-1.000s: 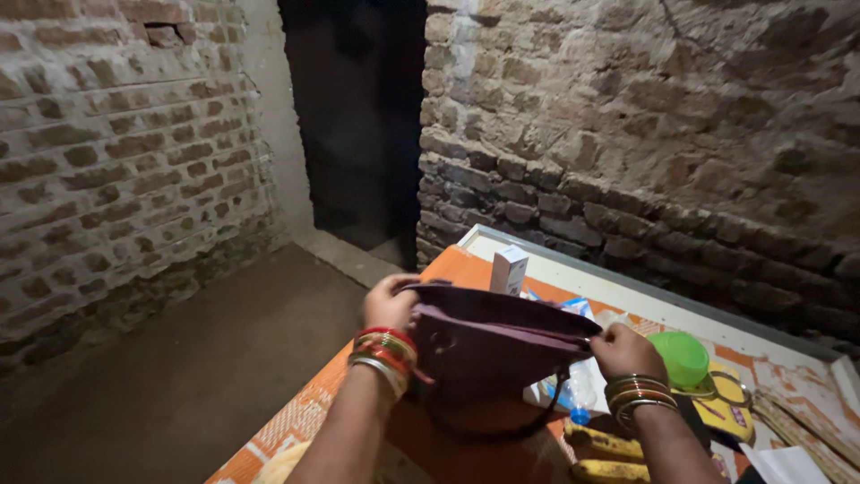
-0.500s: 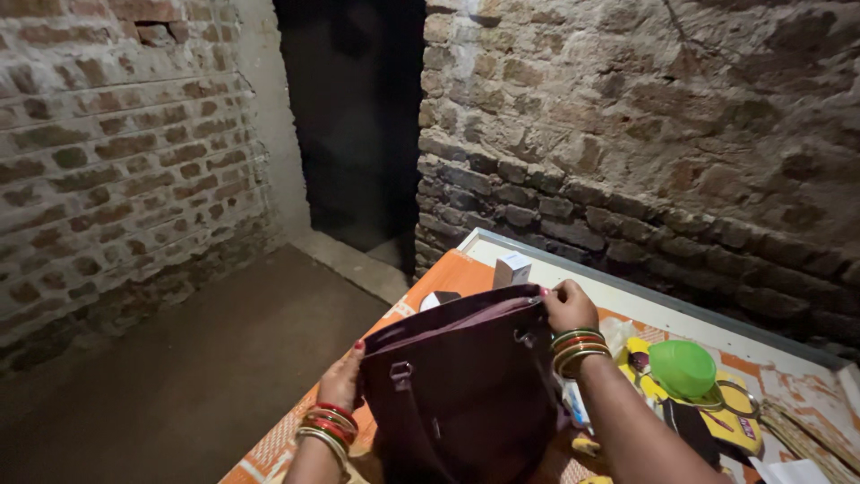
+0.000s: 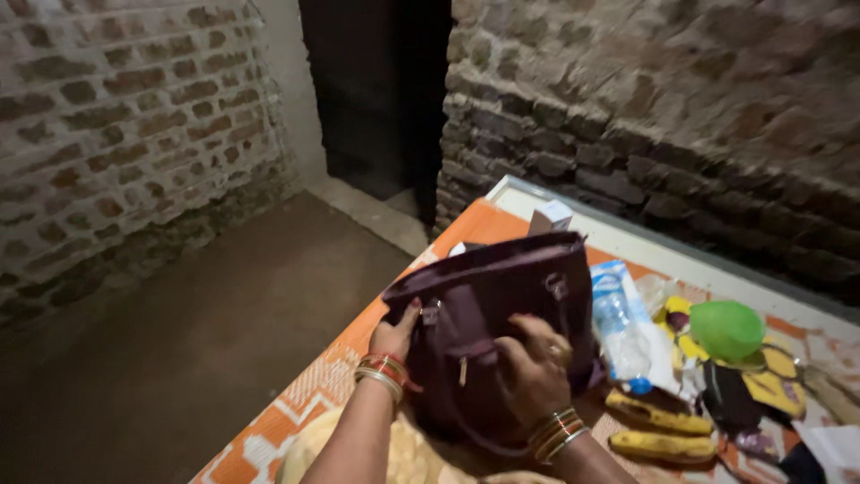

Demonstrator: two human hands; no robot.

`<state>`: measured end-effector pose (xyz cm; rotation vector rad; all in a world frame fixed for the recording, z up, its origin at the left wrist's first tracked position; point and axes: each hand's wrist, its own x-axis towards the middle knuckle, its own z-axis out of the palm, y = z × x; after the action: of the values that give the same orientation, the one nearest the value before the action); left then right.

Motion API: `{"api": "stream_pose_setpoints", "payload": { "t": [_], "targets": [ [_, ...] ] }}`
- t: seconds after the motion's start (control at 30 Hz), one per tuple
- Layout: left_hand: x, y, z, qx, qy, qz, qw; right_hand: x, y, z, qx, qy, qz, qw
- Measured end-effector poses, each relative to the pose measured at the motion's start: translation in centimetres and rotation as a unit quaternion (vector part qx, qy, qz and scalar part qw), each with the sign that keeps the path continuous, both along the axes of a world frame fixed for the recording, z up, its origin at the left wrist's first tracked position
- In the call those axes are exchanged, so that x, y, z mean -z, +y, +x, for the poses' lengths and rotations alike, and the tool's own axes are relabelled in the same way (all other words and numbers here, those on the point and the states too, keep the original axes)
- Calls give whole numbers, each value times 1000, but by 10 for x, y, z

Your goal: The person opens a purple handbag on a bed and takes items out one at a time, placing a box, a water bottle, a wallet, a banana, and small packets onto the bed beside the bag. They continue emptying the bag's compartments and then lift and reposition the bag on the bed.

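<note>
Dim, warm light falls from about five o'clock, brightest on the mat [image 3: 313, 385]. The doorway [image 3: 376, 90] at twelve o'clock is black. Motion blur softens the bricks; the clutter at four o'clock seems slightly smeared.

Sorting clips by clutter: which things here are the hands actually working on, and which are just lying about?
In hand:
- dark purple handbag, left hand at its end, right hand on its front

Lying about:
- water bottle
- green bowl
- bananas
- small white box
- orange patterned cloth
</note>
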<state>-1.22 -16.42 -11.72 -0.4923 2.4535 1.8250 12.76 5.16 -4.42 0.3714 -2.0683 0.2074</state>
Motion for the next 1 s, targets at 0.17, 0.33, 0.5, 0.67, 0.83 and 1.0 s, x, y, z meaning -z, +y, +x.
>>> {"api": "stream_pose_setpoints", "payload": {
  "t": [0.17,0.33,0.5,0.67,0.83,1.0],
  "targets": [
    [5,16,8,-11,-35,282,959,26,-26,-6,54,-302,-46,951],
    [2,17,16,87,-98,-31,991,46,-23,-33,140,-368,-5,919],
    [5,15,29,166,-100,20,981,64,-21,-46,172,-413,-51,893],
    [5,25,39,241,-117,-12,963,77,-6,-40,147,-405,-120,894],
    [-10,33,46,184,-148,-65,969,74,-5,-32,92,-369,-153,912],
    [-17,32,49,139,-60,-93,984,55,-15,-31,127,-386,-130,905]
  ]
}}
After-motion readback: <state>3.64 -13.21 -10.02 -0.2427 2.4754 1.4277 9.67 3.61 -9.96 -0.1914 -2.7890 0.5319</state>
